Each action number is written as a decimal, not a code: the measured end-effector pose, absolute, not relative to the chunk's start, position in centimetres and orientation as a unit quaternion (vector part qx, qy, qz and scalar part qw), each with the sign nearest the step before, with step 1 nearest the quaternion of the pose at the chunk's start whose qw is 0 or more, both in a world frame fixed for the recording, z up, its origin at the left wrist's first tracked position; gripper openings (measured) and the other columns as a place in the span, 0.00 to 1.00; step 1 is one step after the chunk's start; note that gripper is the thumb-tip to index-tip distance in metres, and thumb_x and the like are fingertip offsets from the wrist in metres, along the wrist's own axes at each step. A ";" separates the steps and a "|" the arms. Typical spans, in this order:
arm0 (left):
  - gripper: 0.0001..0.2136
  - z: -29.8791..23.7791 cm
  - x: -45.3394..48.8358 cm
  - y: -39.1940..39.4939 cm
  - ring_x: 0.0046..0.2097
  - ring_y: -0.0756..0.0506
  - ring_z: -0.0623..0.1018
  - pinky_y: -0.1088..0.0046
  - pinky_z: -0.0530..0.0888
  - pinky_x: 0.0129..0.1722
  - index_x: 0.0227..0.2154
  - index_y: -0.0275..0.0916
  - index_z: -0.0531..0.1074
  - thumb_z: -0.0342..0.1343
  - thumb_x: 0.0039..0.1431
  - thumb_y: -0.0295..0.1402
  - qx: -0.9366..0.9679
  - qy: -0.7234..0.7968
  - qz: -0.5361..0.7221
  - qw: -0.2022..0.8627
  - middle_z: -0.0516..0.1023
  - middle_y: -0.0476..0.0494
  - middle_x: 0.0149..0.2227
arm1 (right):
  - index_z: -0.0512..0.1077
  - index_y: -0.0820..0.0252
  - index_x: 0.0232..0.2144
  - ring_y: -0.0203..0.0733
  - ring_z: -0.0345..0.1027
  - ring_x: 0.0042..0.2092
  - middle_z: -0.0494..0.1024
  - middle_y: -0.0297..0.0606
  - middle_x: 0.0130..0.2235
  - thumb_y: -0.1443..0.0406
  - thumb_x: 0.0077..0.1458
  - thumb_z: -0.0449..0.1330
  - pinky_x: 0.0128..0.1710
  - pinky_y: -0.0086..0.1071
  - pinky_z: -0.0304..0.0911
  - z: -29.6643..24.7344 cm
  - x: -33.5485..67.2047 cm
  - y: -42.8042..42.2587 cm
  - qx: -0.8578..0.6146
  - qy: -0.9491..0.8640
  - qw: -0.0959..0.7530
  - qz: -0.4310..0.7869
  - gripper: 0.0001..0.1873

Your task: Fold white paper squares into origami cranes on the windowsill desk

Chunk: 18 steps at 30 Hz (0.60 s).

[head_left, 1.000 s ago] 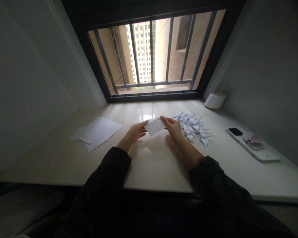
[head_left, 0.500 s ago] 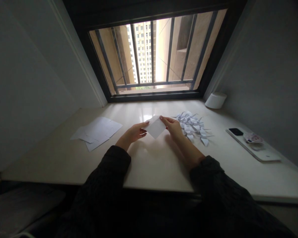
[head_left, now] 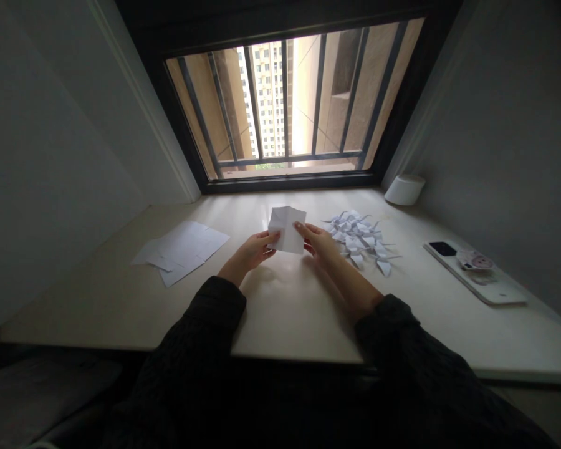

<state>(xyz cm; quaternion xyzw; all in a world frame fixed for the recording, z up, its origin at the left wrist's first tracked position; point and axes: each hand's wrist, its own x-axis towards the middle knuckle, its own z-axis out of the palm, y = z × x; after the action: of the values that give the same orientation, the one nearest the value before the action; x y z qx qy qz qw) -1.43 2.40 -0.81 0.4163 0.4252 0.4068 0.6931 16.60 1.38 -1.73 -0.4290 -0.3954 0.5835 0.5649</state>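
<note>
A small square sheet of white paper (head_left: 286,219), with crease lines showing, is held up just above the counter between my two hands. My left hand (head_left: 254,251) pinches its lower left edge, thumb on the near face. On the right edge, my right hand (head_left: 318,242) grips it with the thumb on the front and the fingers behind, partly hidden. Beside my right hand lies a pile of folded white paper cranes (head_left: 362,239). To the left of my left hand, several loose white paper sheets (head_left: 189,246) overlap on the counter.
The pale counter (head_left: 290,312) runs up to a dark-framed window (head_left: 287,184) with bars outside. A white cylindrical object (head_left: 404,189) stands at the back right corner. A white phone (head_left: 490,284) with a round grip lies on the right. Walls close off both sides.
The paper has turned from a diamond pose to a nearly upright square and now shows its creased face. My right hand has moved slightly left and down along its edge.
</note>
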 end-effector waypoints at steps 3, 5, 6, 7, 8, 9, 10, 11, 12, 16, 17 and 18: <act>0.17 -0.7 -1.4 2.4 0.36 0.47 0.74 0.74 0.69 0.34 0.36 0.38 0.76 0.67 0.43 0.38 0.411 0.434 0.416 0.686 0.77 0.42 0.34 | 0.78 0.58 0.32 0.42 0.72 0.34 0.80 0.40 0.34 0.51 0.33 0.70 0.33 0.32 0.65 -1.8 16.2 1.1 -0.418 -0.421 0.546 0.591 0.24; 0.18 -0.6 -1.4 2.4 0.37 0.46 0.75 0.73 0.70 0.36 0.37 0.37 0.76 0.67 0.43 0.39 0.408 0.431 0.419 0.687 0.77 0.41 0.35 | 0.77 0.59 0.33 0.42 0.72 0.34 0.80 0.41 0.33 0.51 0.32 0.70 0.32 0.32 0.65 -2.0 16.0 1.1 -0.416 -0.440 0.549 0.576 0.25; 0.18 -0.7 -1.3 2.3 0.38 0.46 0.75 0.72 0.70 0.37 0.37 0.36 0.76 0.66 0.44 0.40 0.407 0.427 0.423 0.688 0.78 0.40 0.36 | 0.77 0.59 0.33 0.42 0.72 0.34 0.80 0.41 0.33 0.51 0.32 0.70 0.32 0.31 0.64 -2.1 16.0 1.1 -0.419 -0.448 0.549 0.569 0.26; 0.18 -0.7 -1.3 2.3 0.38 0.46 0.75 0.72 0.71 0.38 0.38 0.36 0.76 0.66 0.44 0.40 0.406 0.422 0.427 0.689 0.78 0.40 0.37 | 0.77 0.60 0.33 0.42 0.72 0.33 0.80 0.40 0.32 0.50 0.32 0.70 0.31 0.31 0.64 -2.2 15.9 1.1 -0.422 -0.454 0.547 0.563 0.26; 0.19 -0.7 -1.2 2.3 0.38 0.45 0.76 0.71 0.71 0.39 0.38 0.35 0.75 0.66 0.44 0.40 0.406 0.418 0.430 0.690 0.78 0.39 0.37 | 0.77 0.60 0.33 0.41 0.71 0.32 0.80 0.40 0.32 0.50 0.33 0.70 0.31 0.31 0.63 -2.3 15.9 1.2 -0.425 -0.458 0.545 0.559 0.26; 0.19 -0.7 -1.1 2.2 0.38 0.45 0.76 0.70 0.71 0.39 0.38 0.34 0.75 0.66 0.44 0.40 0.408 0.415 0.433 0.688 0.78 0.38 0.37 | 0.77 0.60 0.33 0.41 0.71 0.32 0.79 0.40 0.31 0.50 0.33 0.70 0.30 0.31 0.63 -2.3 15.9 1.2 -0.427 -0.460 0.543 0.558 0.26; 0.19 -0.8 -1.0 2.2 0.38 0.45 0.76 0.70 0.72 0.40 0.39 0.34 0.75 0.67 0.44 0.39 0.410 0.413 0.437 0.685 0.78 0.38 0.37 | 0.77 0.60 0.33 0.40 0.71 0.32 0.79 0.40 0.31 0.51 0.33 0.70 0.30 0.30 0.63 -2.4 15.8 1.2 -0.426 -0.460 0.542 0.559 0.25; 0.20 -0.8 -0.9 2.2 0.37 0.45 0.76 0.70 0.72 0.40 0.39 0.33 0.75 0.67 0.44 0.39 0.413 0.413 0.442 0.681 0.78 0.38 0.36 | 0.77 0.60 0.33 0.40 0.71 0.32 0.79 0.39 0.31 0.51 0.33 0.70 0.30 0.30 0.62 -2.4 15.8 1.2 -0.424 -0.458 0.542 0.562 0.25; 0.21 -0.8 -0.9 2.1 0.37 0.45 0.77 0.69 0.72 0.40 0.39 0.32 0.75 0.67 0.43 0.39 0.415 0.413 0.447 0.676 0.78 0.39 0.35 | 0.77 0.60 0.32 0.39 0.70 0.31 0.79 0.39 0.31 0.51 0.33 0.70 0.30 0.30 0.62 -2.3 15.8 1.2 -0.423 -0.456 0.543 0.565 0.24; 0.22 -0.8 -0.9 2.1 0.36 0.44 0.77 0.65 0.72 0.42 0.38 0.31 0.75 0.68 0.41 0.41 0.422 0.410 0.455 0.668 0.78 0.38 0.34 | 0.76 0.60 0.28 0.38 0.69 0.29 0.78 0.37 0.28 0.49 0.32 0.69 0.28 0.31 0.61 -2.2 15.7 1.1 -0.441 -0.450 0.557 0.542 0.24; 0.22 -0.8 -1.0 2.2 0.37 0.44 0.77 0.65 0.71 0.42 0.37 0.32 0.75 0.69 0.40 0.41 0.428 0.410 0.453 0.666 0.79 0.38 0.35 | 0.76 0.60 0.28 0.39 0.68 0.28 0.77 0.37 0.27 0.49 0.32 0.69 0.27 0.31 0.61 -2.2 15.6 1.1 -0.453 -0.451 0.559 0.528 0.24; 0.22 -0.8 -1.1 2.2 0.38 0.44 0.76 0.66 0.71 0.43 0.37 0.33 0.76 0.69 0.39 0.40 0.436 0.411 0.449 0.663 0.79 0.38 0.35 | 0.76 0.60 0.28 0.39 0.68 0.28 0.77 0.37 0.26 0.48 0.32 0.68 0.26 0.31 0.60 -2.2 15.6 1.1 -0.464 -0.453 0.560 0.515 0.25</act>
<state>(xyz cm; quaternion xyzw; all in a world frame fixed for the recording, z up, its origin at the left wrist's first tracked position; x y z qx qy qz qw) -1.12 2.21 -0.79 0.4364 0.4113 0.4488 0.6626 15.65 1.11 -2.24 -0.4640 -0.4530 0.5153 0.5604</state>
